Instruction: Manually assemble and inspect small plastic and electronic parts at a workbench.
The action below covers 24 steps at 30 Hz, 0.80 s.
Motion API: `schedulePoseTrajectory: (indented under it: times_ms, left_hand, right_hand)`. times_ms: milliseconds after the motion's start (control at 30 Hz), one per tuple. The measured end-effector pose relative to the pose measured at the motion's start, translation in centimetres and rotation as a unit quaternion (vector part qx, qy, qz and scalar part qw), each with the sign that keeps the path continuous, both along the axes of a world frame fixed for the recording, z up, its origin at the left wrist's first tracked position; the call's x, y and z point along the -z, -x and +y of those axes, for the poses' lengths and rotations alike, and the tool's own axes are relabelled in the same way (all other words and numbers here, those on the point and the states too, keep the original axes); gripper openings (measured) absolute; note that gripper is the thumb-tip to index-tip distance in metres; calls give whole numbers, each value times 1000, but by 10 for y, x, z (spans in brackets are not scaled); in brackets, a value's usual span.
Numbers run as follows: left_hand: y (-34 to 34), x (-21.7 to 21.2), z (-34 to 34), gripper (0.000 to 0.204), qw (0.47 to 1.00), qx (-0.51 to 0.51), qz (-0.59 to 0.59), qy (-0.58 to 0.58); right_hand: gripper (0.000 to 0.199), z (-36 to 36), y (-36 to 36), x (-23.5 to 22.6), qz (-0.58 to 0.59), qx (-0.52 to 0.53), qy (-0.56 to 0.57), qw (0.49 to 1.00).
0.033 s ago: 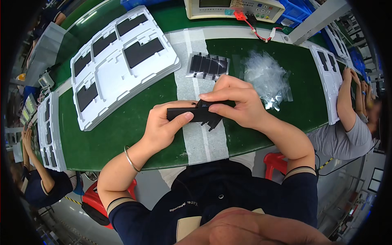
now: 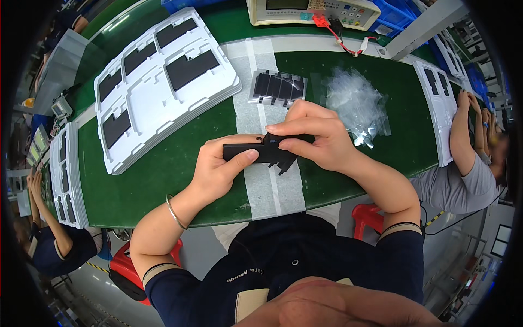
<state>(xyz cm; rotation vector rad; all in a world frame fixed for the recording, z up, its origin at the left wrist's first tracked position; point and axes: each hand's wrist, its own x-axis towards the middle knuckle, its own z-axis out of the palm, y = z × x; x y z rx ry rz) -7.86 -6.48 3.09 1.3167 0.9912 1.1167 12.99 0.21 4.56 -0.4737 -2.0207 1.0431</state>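
Head view: we look down on a green work mat crossed by a pale strip of tape. Both hands meet over that strip, holding a flat black plastic part just above the mat.

Left hand: fingers curled under the part's left end, thumb pressed flat on top, closed on it. A thin metal bangle sits on that wrist.

Right hand: closed on the part's right end, forefinger laid along the top edge, thumb below. A small black tab sticks out beneath the part near the right thumb; whether it is a separate piece we cannot tell.

Around the hands: a small clear tray of black strips lies on the mat just beyond the fingers; a heap of clear plastic bags lies to its right. To the left sits a stack of white moulded trays with flat black panels in some pockets. A beige test instrument with red leads stands at the far edge. Other people's arms show at both sides, well apart from ours.

Our judgement on handling: the part looks thin and may flex, so we would keep the left thumb flat as the steady anchor, let the right fingertips do the fine work at the tab end, and keep it low over the tape strip.
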Motion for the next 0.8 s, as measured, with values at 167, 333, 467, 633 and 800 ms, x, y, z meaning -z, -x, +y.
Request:
schedulePoseTrajectory:
  times_ms: [167,333,467,633,800]
  left_hand:
    - [2,4,0,19,998,1,-27,57]
    - [-1,2,0,22,978,6,-158,137]
    - [1,4,2,21,967,12,-208,147]
    - [-1,6,4,23,951,7,-250,184]
    - [-2,7,4,24,945,10,-263,195]
  right_hand:
    - [34,0,-1,-2,-39,5,-16,999]
    - [34,6,-3,-6,-29,-27,76,996]
    - [31,11,-5,-5,-23,-26,151,988]
    - [21,7,-2,1,29,33,162,986]
    - [26,6,-1,11,55,60,164,983]
